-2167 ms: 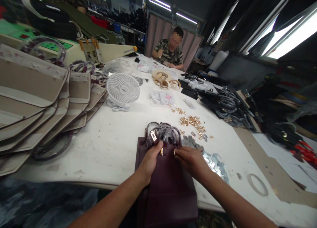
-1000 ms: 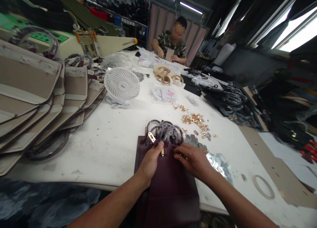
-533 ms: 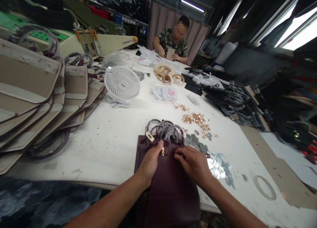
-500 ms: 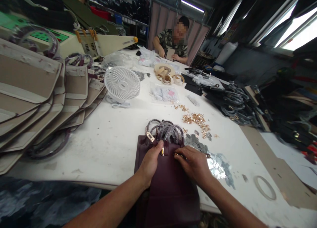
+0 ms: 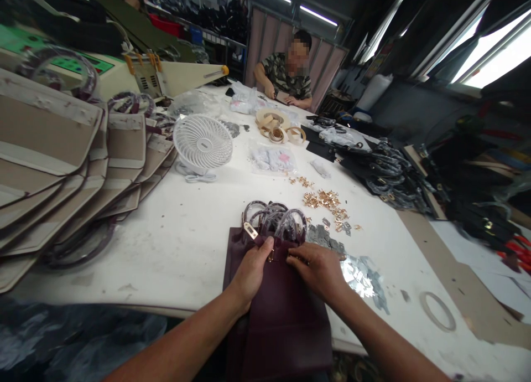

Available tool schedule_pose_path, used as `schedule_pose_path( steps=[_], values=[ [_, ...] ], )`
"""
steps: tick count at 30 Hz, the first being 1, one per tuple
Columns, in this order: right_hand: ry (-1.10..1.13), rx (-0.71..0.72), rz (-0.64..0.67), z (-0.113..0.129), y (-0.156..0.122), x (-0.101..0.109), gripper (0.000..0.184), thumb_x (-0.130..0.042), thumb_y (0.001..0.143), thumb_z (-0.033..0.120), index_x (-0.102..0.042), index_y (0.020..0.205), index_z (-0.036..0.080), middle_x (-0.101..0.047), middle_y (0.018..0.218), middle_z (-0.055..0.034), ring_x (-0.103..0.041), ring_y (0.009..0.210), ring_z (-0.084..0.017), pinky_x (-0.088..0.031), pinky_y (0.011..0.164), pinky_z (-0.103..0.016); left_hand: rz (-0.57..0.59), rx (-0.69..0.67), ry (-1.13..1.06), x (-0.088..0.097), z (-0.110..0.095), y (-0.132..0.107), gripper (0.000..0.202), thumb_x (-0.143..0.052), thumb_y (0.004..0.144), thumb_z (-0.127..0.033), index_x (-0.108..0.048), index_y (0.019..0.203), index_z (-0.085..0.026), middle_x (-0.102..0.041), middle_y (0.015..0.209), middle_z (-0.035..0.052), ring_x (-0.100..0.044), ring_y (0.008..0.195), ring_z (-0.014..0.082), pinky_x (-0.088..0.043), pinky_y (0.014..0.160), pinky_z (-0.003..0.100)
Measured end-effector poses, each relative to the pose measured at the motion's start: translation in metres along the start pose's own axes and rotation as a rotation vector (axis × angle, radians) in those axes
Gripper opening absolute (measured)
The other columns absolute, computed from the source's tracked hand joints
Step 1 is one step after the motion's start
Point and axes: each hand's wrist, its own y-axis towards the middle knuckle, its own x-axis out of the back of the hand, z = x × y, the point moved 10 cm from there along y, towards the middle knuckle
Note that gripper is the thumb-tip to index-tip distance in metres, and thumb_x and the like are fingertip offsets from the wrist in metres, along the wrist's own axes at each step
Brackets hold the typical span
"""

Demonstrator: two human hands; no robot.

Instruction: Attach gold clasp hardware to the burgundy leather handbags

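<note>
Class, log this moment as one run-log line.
left hand: grips bag top | right hand: touches bag top by gold clasp | bag: over table edge | nearby: loose gold fittings

Fan (image 5: 203, 144): white, 10 o'clock, on the table (image 5: 174, 249).
Beige panels (image 5: 62, 166): fanned stack, 9 o'clock.
Co-worker (image 5: 286, 77): seated, 12 o'clock.
Gold fittings (image 5: 327, 201): scattered, 3 o'clock.
Silver plates (image 5: 360, 271): heap, 4 o'clock.
Ring (image 5: 437, 310): flat, farther out at 4 o'clock.
</note>
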Motion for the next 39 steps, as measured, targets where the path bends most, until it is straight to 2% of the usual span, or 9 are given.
schedule_pose_path(
  steps=[3, 8, 13, 18, 23, 27, 30, 34, 39],
  values=[
    [0.005, -0.046, -0.036, -0.001, -0.004, 0.002, 0.007, -0.075, 0.089, 0.023, -0.077, 0.094, 0.027, -0.078, 0.091, -0.0002, -0.072, 0.086, -0.021, -0.051, 0.079, -0.032, -0.023, 0.029, -0.030, 0.001, 0.004, 0.000, 0.056, -0.064, 0.089, -0.060, -0.073, 0.121, -0.015, -0.080, 0.103, 0.0108, -0.071, 0.107, 0.0323, -0.051, 0.099, 0.043],
    [0.003, -0.027, -0.051, 0.001, -0.008, 0.001, 0.004, -0.071, 0.092, 0.025, -0.075, 0.093, 0.027, -0.074, 0.088, -0.0007, -0.069, 0.083, -0.020, -0.050, 0.078, -0.032, -0.137, 0.001, 0.023, 0.014, 0.004, 0.000, 0.056, -0.066, 0.086, -0.062, -0.076, 0.113, -0.014, -0.080, 0.100, 0.0101, -0.071, 0.104, 0.0323, -0.050, 0.098, 0.042],
    [-0.025, 0.009, -0.046, 0.004, -0.008, -0.002, 0.007, -0.066, 0.095, 0.027, -0.073, 0.094, 0.026, -0.072, 0.087, -0.0021, -0.067, 0.081, -0.019, -0.048, 0.076, -0.031, -0.096, 0.026, -0.004, 0.011, 0.008, 0.002, 0.059, -0.063, 0.087, -0.065, -0.076, 0.113, -0.014, -0.080, 0.100, 0.0114, -0.073, 0.098, 0.0325, -0.052, 0.092, 0.043],
    [-0.007, -0.033, -0.036, 0.000, -0.005, -0.004, 0.003, -0.070, 0.092, 0.026, -0.072, 0.090, 0.026, -0.071, 0.084, -0.0010, -0.067, 0.080, -0.019, -0.046, 0.074, -0.031, -0.091, -0.030, 0.084, 0.008, -0.002, 0.000, 0.056, -0.063, 0.089, -0.063, -0.076, 0.115, -0.016, -0.079, 0.110, 0.0103, -0.071, 0.105, 0.0315, -0.048, 0.100, 0.041],
    [-0.008, -0.092, 0.035, -0.003, 0.004, -0.002, 0.002, -0.074, 0.087, 0.025, -0.072, 0.087, 0.026, -0.072, 0.082, 0.0001, -0.067, 0.078, -0.020, -0.045, 0.071, -0.031, -0.095, -0.063, 0.171, 0.006, -0.009, -0.002, 0.057, -0.061, 0.090, -0.061, -0.071, 0.124, -0.016, -0.076, 0.118, 0.0102, -0.067, 0.113, 0.0309, -0.044, 0.106, 0.040],
    [-0.024, -0.027, 0.122, 0.005, 0.007, -0.004, 0.004, -0.073, 0.087, 0.022, -0.072, 0.088, 0.026, -0.073, 0.085, -0.0002, -0.067, 0.079, -0.020, -0.047, 0.072, -0.031, -0.066, -0.074, 0.139, 0.005, -0.008, -0.003, 0.056, -0.060, 0.091, -0.060, -0.070, 0.125, -0.016, -0.075, 0.121, 0.0104, -0.066, 0.116, 0.0310, -0.043, 0.108, 0.040],
    [-0.032, 0.001, 0.056, 0.009, 0.004, 0.001, 0.003, -0.071, 0.091, 0.024, -0.074, 0.092, 0.026, -0.073, 0.086, -0.0014, -0.068, 0.080, -0.020, -0.048, 0.075, -0.032, -0.046, -0.077, 0.084, 0.003, -0.007, -0.003, 0.054, -0.061, 0.092, -0.059, -0.071, 0.125, -0.018, -0.075, 0.122, 0.0094, -0.066, 0.117, 0.0298, -0.043, 0.110, 0.039],
    [-0.014, -0.020, -0.063, 0.007, -0.006, 0.005, 0.006, -0.069, 0.094, 0.027, -0.076, 0.094, 0.026, -0.074, 0.087, -0.0025, -0.068, 0.078, -0.020, -0.050, 0.076, -0.033, -0.085, -0.069, 0.107, 0.008, -0.008, -0.003, 0.054, -0.062, 0.091, -0.059, -0.072, 0.122, -0.016, -0.077, 0.117, 0.0096, -0.068, 0.115, 0.0303, -0.041, 0.112, 0.039],
    [-0.019, 0.082, -0.008, 0.013, -0.009, -0.003, 0.016, -0.061, 0.098, 0.024, -0.076, 0.102, 0.024, -0.073, 0.088, -0.0052, -0.068, 0.080, -0.020, -0.052, 0.074, -0.031, -0.076, -0.071, 0.058, 0.008, -0.009, -0.003, 0.054, -0.063, 0.091, -0.058, -0.072, 0.121, -0.015, -0.077, 0.116, 0.0099, -0.068, 0.114, 0.0299, -0.043, 0.111, 0.040]
  ],
)
